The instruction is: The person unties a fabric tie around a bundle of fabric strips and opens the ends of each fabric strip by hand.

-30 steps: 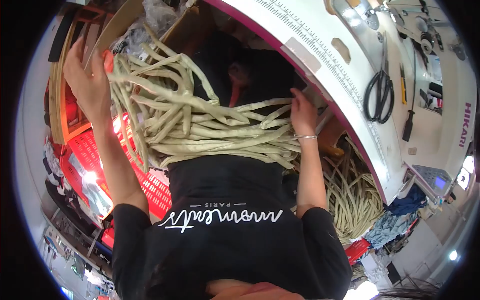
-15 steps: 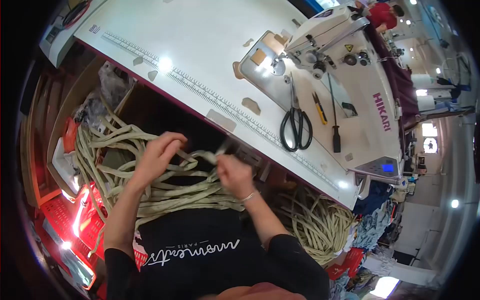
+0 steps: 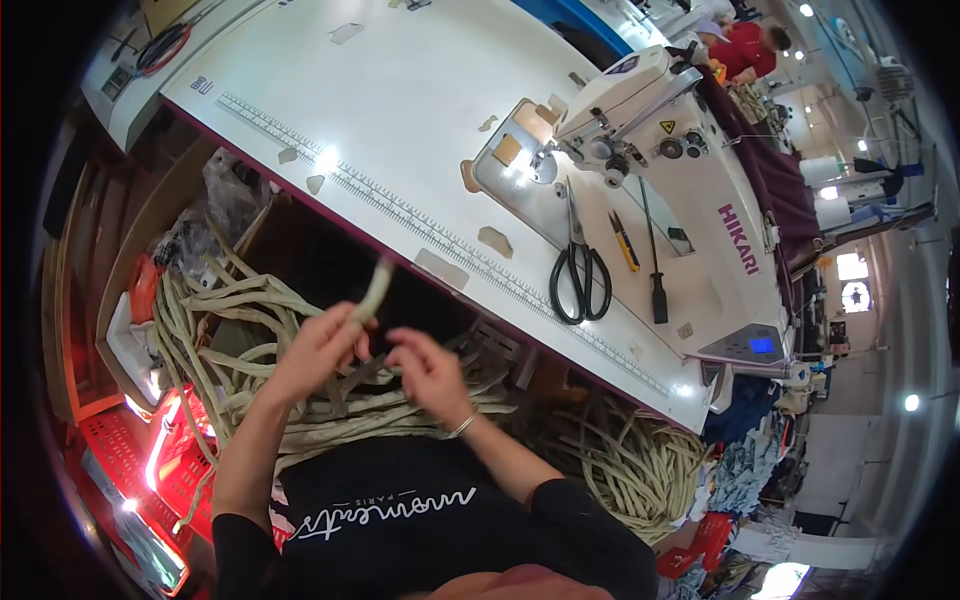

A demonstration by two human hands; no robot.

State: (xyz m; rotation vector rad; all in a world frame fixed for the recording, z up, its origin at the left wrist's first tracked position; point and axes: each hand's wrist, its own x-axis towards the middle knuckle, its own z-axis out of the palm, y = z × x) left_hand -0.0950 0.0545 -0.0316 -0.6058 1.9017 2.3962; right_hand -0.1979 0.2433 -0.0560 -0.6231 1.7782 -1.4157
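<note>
My left hand (image 3: 322,348) is closed round a pale green fabric tube (image 3: 375,290), whose end sticks up past the fingers towards the table edge. Just to its right is my right hand (image 3: 430,375), its fingers loosely bent and apart, with nothing visible in them. A light bracelet circles that wrist. Below both hands, a tangle of long pale green fabric strips (image 3: 350,425) lies across my lap and trails off to the left. Part of the held tube is hidden by my left hand.
A white sewing table (image 3: 400,120) with a printed ruler spans the front. On it are black scissors (image 3: 580,285), a yellow cutter (image 3: 625,245), a screwdriver (image 3: 657,290) and a sewing machine (image 3: 720,200). More strips (image 3: 645,470) lie right; red crates (image 3: 120,450) stand left.
My right hand has let go of the strip and opened, moving slightly left and down. The tube's end now points upward from my left hand. The view has shifted slightly.
</note>
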